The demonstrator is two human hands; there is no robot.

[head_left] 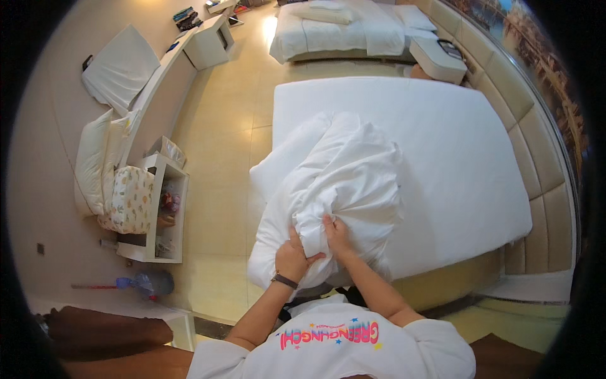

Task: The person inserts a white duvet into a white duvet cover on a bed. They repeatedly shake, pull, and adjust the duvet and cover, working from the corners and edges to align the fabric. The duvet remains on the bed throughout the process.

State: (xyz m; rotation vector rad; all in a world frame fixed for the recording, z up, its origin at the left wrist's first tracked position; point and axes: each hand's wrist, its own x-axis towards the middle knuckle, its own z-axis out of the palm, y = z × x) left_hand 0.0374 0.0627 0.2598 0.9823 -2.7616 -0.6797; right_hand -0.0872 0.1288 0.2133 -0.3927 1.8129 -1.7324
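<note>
A bulky white duvet (360, 175), gathered into loose folds, lies over the near left part of a bed with a white-covered mattress (454, 170). It hangs past the bed's left and near edges. My left hand (291, 258), with a dark band on its wrist, grips a bunched fold at the near end, its thumb lying across the cloth. Just to its right, my right hand (337, 236) pinches the same gathered fabric between thumb and fingers. Some fingertips of both hands are hidden in the folds.
A second bed (331, 33) with white bedding is at the far end, beside a nightstand (438, 59). Along the left wall, pillows (94, 163) and a patterned bundle (133, 199) rest on a white open cabinet (182, 218). A padded headboard (535, 166) borders the right.
</note>
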